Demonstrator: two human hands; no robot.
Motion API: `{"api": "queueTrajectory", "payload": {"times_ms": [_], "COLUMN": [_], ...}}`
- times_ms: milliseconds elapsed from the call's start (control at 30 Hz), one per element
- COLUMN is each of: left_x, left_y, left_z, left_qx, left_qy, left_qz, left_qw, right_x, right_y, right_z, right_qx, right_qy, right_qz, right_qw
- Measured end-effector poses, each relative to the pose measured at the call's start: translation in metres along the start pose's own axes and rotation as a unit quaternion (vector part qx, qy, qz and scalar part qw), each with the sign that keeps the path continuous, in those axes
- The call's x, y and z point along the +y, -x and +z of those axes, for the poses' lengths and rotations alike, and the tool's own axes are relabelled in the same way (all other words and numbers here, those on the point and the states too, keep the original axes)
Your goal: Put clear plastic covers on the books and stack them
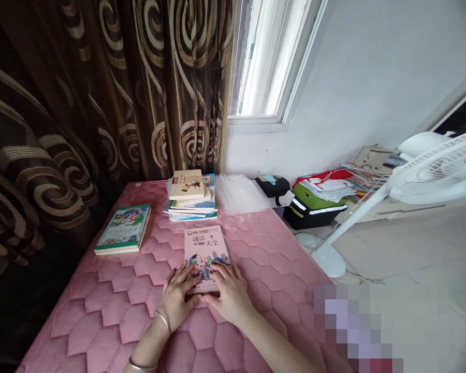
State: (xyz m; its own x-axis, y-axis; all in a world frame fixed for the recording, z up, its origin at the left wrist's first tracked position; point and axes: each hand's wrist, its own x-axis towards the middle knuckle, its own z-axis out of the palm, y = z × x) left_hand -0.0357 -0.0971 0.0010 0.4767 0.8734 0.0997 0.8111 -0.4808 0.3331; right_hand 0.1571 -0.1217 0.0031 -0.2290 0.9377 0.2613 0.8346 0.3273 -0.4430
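Note:
A pink paperback book with a cartoon figure and Chinese lettering on its cover lies face up on the quilted pink mattress. My left hand holds its lower left corner, several fingers over the cover and the thumb along the bottom edge. At the lower right corner, my right hand grips in the same way, fingertips on the cover and thumb by the near edge. The two thumbs almost meet. Undersides of the fingers are hidden.
Left on the mattress lie green-edged books. Behind the pink book rises a book stack, with clear plastic sheets beside it. A white fan and a black box stand right; a brown patterned curtain hangs left.

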Motion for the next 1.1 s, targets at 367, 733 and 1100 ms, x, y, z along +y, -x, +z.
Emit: {"api": "queueTrajectory", "payload": {"times_ms": [367,733,1100], "left_x": [-0.005,-0.013,-0.032], "left_y": [0.003,0.006,0.017], "left_z": [0.005,0.005,-0.001], "left_qx": [0.03,0.077,0.096], "left_qy": [0.022,0.086,0.164], "left_qz": [0.029,0.059,0.031], "left_qw": [0.999,0.992,0.981], "right_x": [0.006,0.021,0.08], "right_y": [0.003,0.008,0.029], "right_z": [-0.002,-0.007,-0.027], "right_qx": [0.022,0.038,0.054], "right_qy": [-0.004,0.008,-0.007], "right_qz": [-0.018,-0.062,-0.095], "right_qw": [1.0,0.997,0.994]}}
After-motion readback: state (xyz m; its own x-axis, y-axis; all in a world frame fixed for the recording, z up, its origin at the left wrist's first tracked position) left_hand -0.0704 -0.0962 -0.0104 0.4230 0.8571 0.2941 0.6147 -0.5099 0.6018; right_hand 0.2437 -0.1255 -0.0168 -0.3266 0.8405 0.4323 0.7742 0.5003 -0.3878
